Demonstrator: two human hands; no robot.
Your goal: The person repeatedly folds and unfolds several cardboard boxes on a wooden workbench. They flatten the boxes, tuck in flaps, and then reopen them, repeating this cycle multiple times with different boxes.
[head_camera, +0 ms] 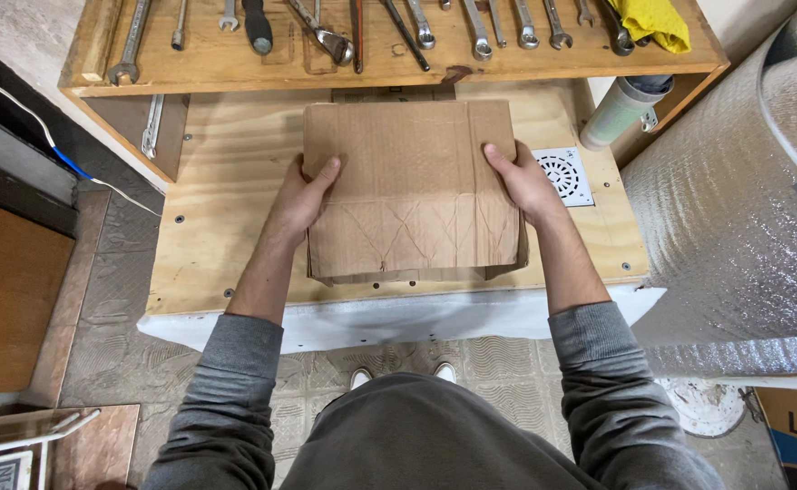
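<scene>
On the bench: a flat cardboard box point(412, 186) lies on the plywood top point(226, 227), roughly in its middle, its far edge reaching under the tool shelf point(235, 68).
Box: brown, creased, flaps folded shut; near edge close to the bench's front rim.
Left hand point(303, 195): clasps the box's left edge, thumb lying on the top face, fingers curled around and under the side, so their ends are hidden.
Right hand point(521, 181): clasps the box's right edge in the same way, thumb on top, fingers wrapped down the side.
Arms: both reach forward from grey sleeves pushed up to the forearm.
Vent point(563, 174): a white square grille set in the bench top, just beside the right hand.
Shelf: wooden, above the box, carrying a row of wrenches point(480, 32), pliers point(326, 36) and a yellow cloth point(657, 20) at its right end.
Tube point(618, 111): a pale cylinder leaning near the shelf's right support, apart from the box.
Right side: a big roll of silver bubble foil point(743, 209) stands next to the bench.
Floor: patterned tiles, with the tips of white shoes point(403, 374) showing below the bench.
</scene>
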